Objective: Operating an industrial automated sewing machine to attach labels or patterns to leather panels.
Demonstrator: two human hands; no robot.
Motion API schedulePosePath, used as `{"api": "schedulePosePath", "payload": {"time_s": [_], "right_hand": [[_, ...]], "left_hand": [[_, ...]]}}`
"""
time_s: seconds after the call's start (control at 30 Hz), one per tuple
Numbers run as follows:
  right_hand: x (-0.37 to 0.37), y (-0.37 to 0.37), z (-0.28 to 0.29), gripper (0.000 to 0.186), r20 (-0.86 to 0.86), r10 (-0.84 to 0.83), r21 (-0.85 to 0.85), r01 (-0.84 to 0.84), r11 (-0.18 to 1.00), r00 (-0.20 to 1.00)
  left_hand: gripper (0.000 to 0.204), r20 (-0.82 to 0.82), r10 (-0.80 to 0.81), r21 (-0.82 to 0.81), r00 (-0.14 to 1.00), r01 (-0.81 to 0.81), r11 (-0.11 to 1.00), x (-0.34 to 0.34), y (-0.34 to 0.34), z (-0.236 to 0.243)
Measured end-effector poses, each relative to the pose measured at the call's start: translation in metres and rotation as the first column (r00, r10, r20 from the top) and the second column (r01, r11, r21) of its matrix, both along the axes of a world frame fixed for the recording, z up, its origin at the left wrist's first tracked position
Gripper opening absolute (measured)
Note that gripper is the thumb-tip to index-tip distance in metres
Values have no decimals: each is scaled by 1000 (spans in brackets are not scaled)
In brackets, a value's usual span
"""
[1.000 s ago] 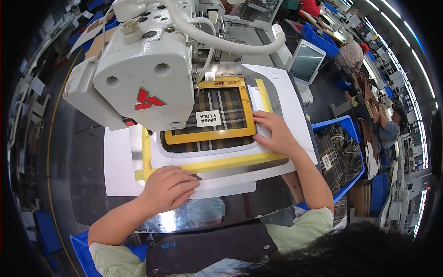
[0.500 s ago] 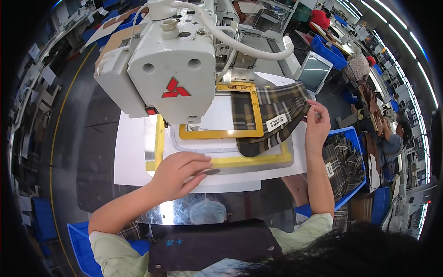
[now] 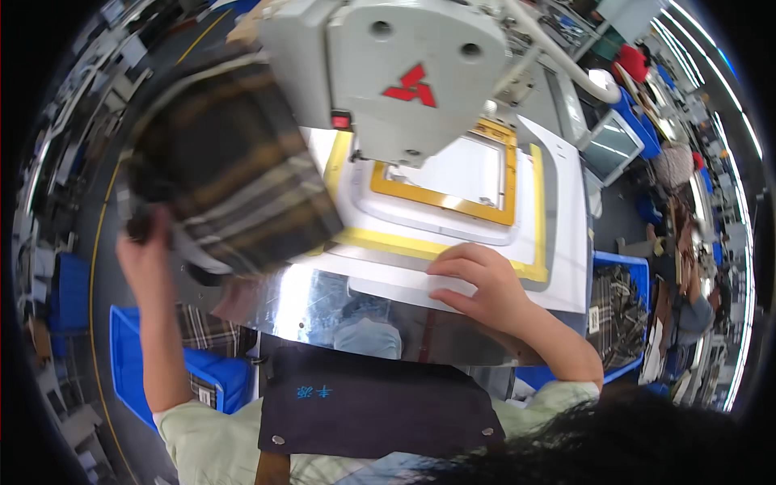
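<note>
My left hand (image 3: 148, 255) is closed on the edge of a dark plaid fabric piece (image 3: 238, 174). The fabric hangs raised at the left, blurred by motion, and covers part of the sewing machine's left side. My right hand (image 3: 489, 291) is open, fingers slightly curved and thumb apart, over the near edge of a white sheet (image 3: 562, 279) beside a plate edged with yellow tape (image 3: 396, 245). Beyond it, a yellow clamp frame (image 3: 440, 202) lies under the head of a white sewing machine (image 3: 436, 40). No fabric shows inside the frame.
A shiny metal table edge (image 3: 404, 327) runs in front of me. Blue bins with plaid pieces stand at the left (image 3: 133, 356) and right (image 3: 643, 271). A screen (image 3: 614, 149) stands right of the machine; people sit at benches farther off.
The plaid fabric has left the clamp frame and is now in my left hand, at the left. My right hand has let go of it and moved down to the plate's near edge.
</note>
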State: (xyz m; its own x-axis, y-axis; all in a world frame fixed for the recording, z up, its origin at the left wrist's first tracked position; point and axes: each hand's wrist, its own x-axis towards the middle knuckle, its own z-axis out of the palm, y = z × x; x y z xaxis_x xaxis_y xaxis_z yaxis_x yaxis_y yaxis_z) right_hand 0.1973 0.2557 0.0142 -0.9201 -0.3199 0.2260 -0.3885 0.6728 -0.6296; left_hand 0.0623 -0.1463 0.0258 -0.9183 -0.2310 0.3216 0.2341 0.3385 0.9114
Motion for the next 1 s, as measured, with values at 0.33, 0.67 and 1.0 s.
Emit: {"api": "schedulePosePath", "payload": {"time_s": [0.33, 0.67, 1.0], "right_hand": [[13, 5, -27, 14, -3, 67, 71, -67, 995, 998], [16, 0, -10, 13, 294, -147, -47, 168, 985, 945], [-24, -14, 12, 24, 263, -10, 30, 2, 1000, 965]], "left_hand": [[48, -645, 614, -584, 455, -811, -13, 161, -306, -61], [25, 567, 710, -822, 418, 228, 522, 300, -326, -265], [16, -54, -126, -421, 991, 91, 903, 40, -47, 0]]}}
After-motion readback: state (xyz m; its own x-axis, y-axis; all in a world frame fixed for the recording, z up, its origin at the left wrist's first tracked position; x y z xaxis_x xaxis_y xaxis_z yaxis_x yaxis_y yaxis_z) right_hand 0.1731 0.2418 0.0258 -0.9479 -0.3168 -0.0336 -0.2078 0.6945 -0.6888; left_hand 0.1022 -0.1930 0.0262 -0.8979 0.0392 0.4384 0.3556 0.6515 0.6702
